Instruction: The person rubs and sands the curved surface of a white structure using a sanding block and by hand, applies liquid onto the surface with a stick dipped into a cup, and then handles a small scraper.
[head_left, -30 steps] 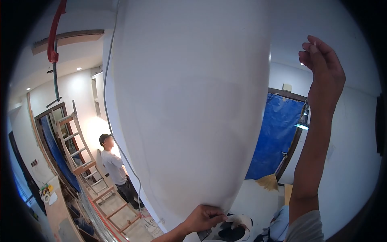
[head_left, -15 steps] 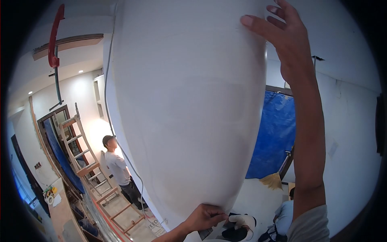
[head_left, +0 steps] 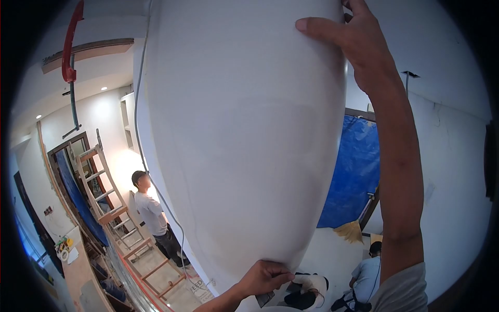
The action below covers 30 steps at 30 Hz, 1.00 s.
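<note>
Your white panel [head_left: 244, 135] fills the frame's centre, with open room at lower left and right. Your left hand [head_left: 262, 277] pinches its bottom edge; your raised right hand [head_left: 353, 44] clasps its upper right edge.

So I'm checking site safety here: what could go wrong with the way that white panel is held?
The white panel is large and held only at its edges: the left hand pinches the bottom, the right hand grips the top corner. A slipped grip could drop it toward the people crouched below. It also blocks most of the forward view, so the ladder could be struck.
</note>
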{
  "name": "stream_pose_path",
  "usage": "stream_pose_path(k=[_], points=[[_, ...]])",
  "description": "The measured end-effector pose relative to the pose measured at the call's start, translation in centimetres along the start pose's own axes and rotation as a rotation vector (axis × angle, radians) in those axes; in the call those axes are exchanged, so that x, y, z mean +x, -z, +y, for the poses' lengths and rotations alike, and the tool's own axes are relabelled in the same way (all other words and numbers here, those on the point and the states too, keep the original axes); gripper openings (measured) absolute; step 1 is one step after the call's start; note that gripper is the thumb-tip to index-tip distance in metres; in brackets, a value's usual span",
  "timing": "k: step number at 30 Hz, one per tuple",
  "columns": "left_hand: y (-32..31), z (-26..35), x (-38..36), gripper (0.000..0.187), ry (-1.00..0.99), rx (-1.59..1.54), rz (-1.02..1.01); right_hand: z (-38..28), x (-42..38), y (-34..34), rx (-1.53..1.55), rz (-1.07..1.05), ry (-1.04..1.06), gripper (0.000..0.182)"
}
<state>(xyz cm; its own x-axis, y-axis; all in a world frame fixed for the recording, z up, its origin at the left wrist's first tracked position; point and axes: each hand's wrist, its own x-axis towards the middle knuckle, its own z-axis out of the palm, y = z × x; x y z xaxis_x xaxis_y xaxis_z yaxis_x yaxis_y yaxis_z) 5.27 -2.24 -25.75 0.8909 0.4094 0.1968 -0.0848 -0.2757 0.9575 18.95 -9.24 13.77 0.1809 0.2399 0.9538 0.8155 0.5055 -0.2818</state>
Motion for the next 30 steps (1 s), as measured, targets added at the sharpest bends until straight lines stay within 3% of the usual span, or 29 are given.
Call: stream_pose_path(k=[6,8,11,14,16,19,22,26,30], points=[[-0.1,0.0,0.0,0.019,-0.003,-0.001,0.008,2.7,0.7,2.6,0.234,-0.119,0.129,0.101],[-0.1,0.0,-0.1,0.018,-0.011,0.001,0.009,5.4,1.2,4.1,0.258,-0.045,0.197,0.088],[-0.1,0.4,-0.1,0.018,-0.03,0.001,0.006,8.5,0.2,5.4,0.238,0.24,0.297,0.059],[-0.1,0.6,-0.1,0.017,-0.041,-0.002,0.001,8.1,-3.5,5.7,0.25,0.453,0.168,0.032],[-0.2,0.8,-0.1,0.017,-0.035,-0.007,0.001,10.0,-7.4,6.1,0.096,0.541,0.069,0.03],[-0.4,0.5,0.0,0.017,0.021,0.003,0.014,12.6,-14.1,5.0,0.202,0.554,-0.15,0.024],[-0.4,0.6,0.0,0.017,0.077,0.025,0.014,16.5,-21.5,3.3,0.251,0.464,-0.241,0.022],[-0.5,0.3,0.1,0.015,0.057,0.008,0.025,21.1,-30.6,1.0,0.483,0.407,-0.73,0.026],[-0.6,0.5,0.1,0.015,0.058,0.06,0.045,22.8,-36.0,-1.5,0.4,0.338,-0.892,0.036]])
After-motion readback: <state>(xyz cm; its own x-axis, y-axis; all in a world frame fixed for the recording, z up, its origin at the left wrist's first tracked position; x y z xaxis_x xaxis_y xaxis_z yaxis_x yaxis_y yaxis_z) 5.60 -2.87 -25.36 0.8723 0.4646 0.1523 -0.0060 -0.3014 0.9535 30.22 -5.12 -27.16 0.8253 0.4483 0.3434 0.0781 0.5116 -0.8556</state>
